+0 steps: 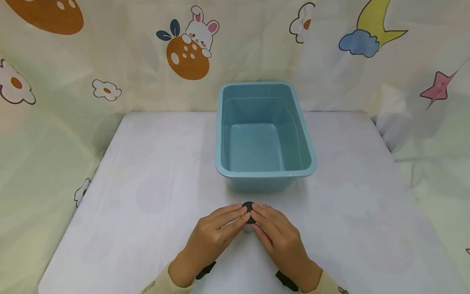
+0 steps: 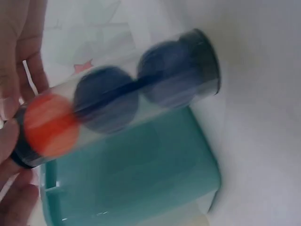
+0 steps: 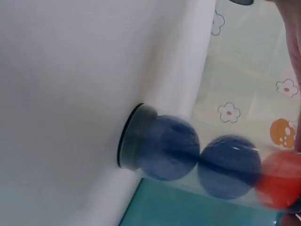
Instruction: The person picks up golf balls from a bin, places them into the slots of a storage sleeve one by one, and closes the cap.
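A clear plastic tube of balls [image 2: 124, 96] stands on the table, close in front of the blue-green bin. Inside are two dark blue balls [image 3: 229, 166] and, at the top end, an orange-red ball [image 2: 51, 125]. Black caps close both ends; the top cap [image 1: 249, 207] shows between the hands, while the bottom cap [image 3: 136, 136] is down at the table. My left hand [image 1: 216, 232] grips the top cap from the left with fingers and thumb. From the right, my right hand [image 1: 280, 234] holds the same cap, its fingertips close to those of the left.
The blue-green bin [image 1: 266, 174] sits at the back middle of the white table [image 1: 161, 171], just beyond the hands. A printed cloth [image 1: 139, 53] hangs behind the table and along both sides.
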A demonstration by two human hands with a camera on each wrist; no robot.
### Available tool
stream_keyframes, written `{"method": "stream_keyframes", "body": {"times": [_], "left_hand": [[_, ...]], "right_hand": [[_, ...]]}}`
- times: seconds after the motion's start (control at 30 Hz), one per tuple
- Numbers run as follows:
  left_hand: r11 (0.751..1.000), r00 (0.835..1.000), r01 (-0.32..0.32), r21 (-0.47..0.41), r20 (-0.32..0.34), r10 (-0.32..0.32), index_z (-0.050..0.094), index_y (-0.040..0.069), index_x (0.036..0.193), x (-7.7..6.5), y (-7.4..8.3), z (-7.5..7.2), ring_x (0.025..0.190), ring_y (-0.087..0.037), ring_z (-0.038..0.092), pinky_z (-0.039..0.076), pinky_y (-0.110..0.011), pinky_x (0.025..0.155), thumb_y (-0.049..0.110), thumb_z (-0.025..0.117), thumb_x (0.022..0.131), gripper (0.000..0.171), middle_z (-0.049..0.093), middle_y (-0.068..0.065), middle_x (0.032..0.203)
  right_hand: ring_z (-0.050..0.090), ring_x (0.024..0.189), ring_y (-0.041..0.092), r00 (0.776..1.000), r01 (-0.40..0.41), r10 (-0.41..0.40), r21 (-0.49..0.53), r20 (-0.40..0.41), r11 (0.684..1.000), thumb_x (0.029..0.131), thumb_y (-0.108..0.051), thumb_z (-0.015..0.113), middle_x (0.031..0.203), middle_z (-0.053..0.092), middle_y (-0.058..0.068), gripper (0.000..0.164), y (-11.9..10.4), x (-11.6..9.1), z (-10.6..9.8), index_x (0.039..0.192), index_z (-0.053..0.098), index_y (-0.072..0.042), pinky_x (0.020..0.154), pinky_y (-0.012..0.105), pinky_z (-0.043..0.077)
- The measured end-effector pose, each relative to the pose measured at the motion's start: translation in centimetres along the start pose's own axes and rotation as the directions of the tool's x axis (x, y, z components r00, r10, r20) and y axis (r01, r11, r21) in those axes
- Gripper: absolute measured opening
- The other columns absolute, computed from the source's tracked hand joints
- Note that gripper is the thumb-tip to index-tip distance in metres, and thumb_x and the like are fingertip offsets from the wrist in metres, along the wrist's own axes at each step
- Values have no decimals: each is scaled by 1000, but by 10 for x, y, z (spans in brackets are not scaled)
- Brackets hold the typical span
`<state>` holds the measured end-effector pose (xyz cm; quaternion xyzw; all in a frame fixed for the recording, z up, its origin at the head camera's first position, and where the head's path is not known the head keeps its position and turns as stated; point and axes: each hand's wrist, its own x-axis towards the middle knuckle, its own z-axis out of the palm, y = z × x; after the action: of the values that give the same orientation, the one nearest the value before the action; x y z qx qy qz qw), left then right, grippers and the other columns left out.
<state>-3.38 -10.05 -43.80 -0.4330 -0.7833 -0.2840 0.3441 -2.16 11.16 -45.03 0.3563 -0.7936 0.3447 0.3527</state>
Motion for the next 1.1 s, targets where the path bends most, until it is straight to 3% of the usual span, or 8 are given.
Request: {"method": "stream_keyframes", "body": {"times": [0.23, 0.53, 0.77, 0.9, 1.1], "left_hand": [[997, 995, -81, -14, -64, 80, 83, -5, 107, 2, -3, 3, 100, -27, 80, 63, -28, 93, 10, 55, 113, 31, 82, -14, 107], [993, 986, -115, 14, -122, 116, 84, -2, 95, -3, -4, 19, 95, -25, 80, 63, -29, 94, 8, 59, 111, 31, 82, -12, 101], [996, 990, -73, -50, -126, 66, 83, -4, 100, -10, -1, 29, 97, -28, 80, 64, -31, 92, 22, 64, 110, 34, 81, -13, 102], [998, 991, -50, -45, -126, 44, 81, -5, 105, -17, 7, 32, 101, -29, 79, 63, -28, 93, 18, 62, 112, 30, 80, -14, 106], [993, 989, 91, -81, -112, -100, 75, -6, 122, -26, 22, 30, 112, -34, 74, 57, -33, 107, 18, 59, 112, 30, 74, -19, 123]], "right_hand": [[76, 103, 38, 997, 71, -71, -16, -5, 997, 114, -20, 58, 117, 77, 19, 33, 5, 3, -3, 111, 79, 6, 118, 32, 47], [75, 98, 37, 981, 185, -187, -45, -42, 982, 113, -10, 56, 108, 78, 20, 30, 13, -2, -3, 103, 79, 6, 121, 38, 45], [75, 100, 36, 994, 107, -108, -39, -33, 993, 114, -15, 55, 109, 78, 17, 33, 12, -13, -3, 102, 79, 5, 125, 37, 40], [74, 111, 35, 998, 47, -47, 9, -31, 999, 115, -16, 56, 116, 76, 19, 32, 6, -23, -2, 109, 78, 7, 125, 36, 40], [62, 137, 29, 998, -57, 58, 61, -14, 996, 114, -18, 55, 129, 71, 24, 34, -4, -35, -6, 123, 73, 10, 124, 32, 40]]}}
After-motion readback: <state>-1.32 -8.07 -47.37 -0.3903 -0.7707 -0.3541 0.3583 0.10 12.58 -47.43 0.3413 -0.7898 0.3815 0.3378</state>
